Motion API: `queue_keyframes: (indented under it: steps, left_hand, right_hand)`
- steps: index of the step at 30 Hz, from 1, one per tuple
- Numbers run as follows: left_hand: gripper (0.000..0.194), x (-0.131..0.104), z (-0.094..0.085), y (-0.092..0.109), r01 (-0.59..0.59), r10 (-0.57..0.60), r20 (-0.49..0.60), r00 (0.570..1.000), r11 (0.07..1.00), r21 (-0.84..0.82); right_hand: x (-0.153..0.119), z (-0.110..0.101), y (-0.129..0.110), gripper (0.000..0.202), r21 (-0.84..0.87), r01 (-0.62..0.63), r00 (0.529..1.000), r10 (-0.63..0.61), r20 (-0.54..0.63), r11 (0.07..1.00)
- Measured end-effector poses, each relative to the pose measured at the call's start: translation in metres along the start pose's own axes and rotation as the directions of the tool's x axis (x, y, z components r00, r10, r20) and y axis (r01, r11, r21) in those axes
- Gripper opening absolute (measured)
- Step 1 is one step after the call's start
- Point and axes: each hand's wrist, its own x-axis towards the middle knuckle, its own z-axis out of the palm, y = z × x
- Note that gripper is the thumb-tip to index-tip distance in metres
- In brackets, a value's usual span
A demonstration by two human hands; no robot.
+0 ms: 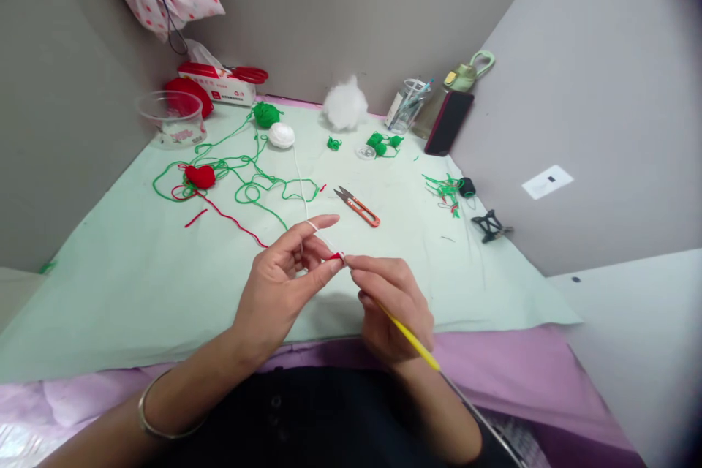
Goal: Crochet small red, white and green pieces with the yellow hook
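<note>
My left hand (pixel 288 270) pinches a small red and white crochet piece (pixel 336 257) between thumb and fingers. White yarn (pixel 303 186) runs over its raised index finger from a white yarn ball (pixel 281 135). In my right hand (pixel 392 300) is a crochet hook with a yellow handle (pixel 414 342); its tip meets the piece at my left fingertips and is hidden there. Red yarn (pixel 233 221) trails from a small red yarn ball (pixel 200 176) toward my left hand. Beyond my hands lie orange thread snips (pixel 359 208), blades pointing away to the left.
Tangled green yarn (pixel 249 194) spreads over the left side, near a green yarn ball (pixel 266 114). At the back stand a clear tub (pixel 178 133), a tissue box (pixel 224 86), white stuffing (pixel 345 104), a pen cup (pixel 406 108) and a phone (pixel 450 124). A black stand (pixel 490 227) sits right.
</note>
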Motion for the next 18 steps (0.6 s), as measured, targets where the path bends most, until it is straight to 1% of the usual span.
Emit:
queue_keyframes:
  steps: [3, 5, 8, 11, 13, 16, 18]
  left_hand:
    - [0.034, -0.0001, -0.0001, 0.0003, 0.0, 0.0, 0.003, 1.0, 1.0, -0.011]
    - [0.031, -0.0005, -0.0002, 0.0005, -0.01, 0.01, -0.004, 1.0, 1.0, 0.005]
    - [0.029, -0.0017, 0.0005, 0.0009, -0.023, 0.023, -0.004, 1.0, 0.999, 0.037]
    - [0.039, -0.0021, 0.0019, 0.0014, 0.006, -0.005, 0.039, 0.999, 1.0, -0.01]
    - [0.047, -0.0015, 0.0028, 0.0012, 0.043, -0.039, 0.07, 0.997, 0.997, -0.058]
    - [0.051, -0.0002, 0.004, -0.0003, 0.065, -0.059, 0.06, 0.996, 0.993, -0.1]
    - [0.051, 0.0, 0.0046, -0.0016, 0.065, -0.06, 0.046, 0.997, 0.99, -0.126]
  right_hand:
    - [-0.0033, 0.0015, 0.0016, 0.032, 0.059, -0.048, 0.998, 0.051, -0.035, 0.997]
    - [-0.0032, 0.0017, 0.0013, 0.03, 0.105, -0.097, 0.995, 0.1, -0.023, 0.99]
    - [-0.0012, 0.0024, -0.0002, 0.028, 0.107, -0.093, 0.995, 0.096, -0.025, 0.99]
    - [0.0006, 0.004, -0.0015, 0.03, 0.05, -0.049, 0.997, 0.052, -0.064, 0.998]
    - [0.0011, 0.0051, -0.0022, 0.032, 0.049, -0.058, 0.996, 0.061, -0.071, 0.997]
    - [0.0004, 0.0058, -0.0028, 0.031, 0.09, -0.115, 0.991, 0.12, -0.052, 0.989]
    - [-0.0011, 0.0057, -0.0027, 0.032, 0.029, -0.112, 0.993, 0.113, -0.044, 0.993]
